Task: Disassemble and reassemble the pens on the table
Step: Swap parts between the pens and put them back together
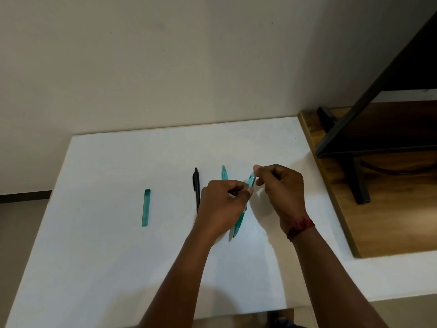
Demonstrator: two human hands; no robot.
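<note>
From the head view, in the middle of the frame, the left hand (222, 204) curled its fingers round a green pen (238, 224). The right hand (281, 188) pinched the pen's top end. The pen slanted over the white table (118, 256). A black pen (196, 185) and another green pen (224, 173) lay just behind the left hand. A green piece (146, 207) lay alone at middle left.

From here, the left hand (222, 204) hides the black pen (196, 185) at its lower end and the middle of the held teal pen (238, 223).
</note>
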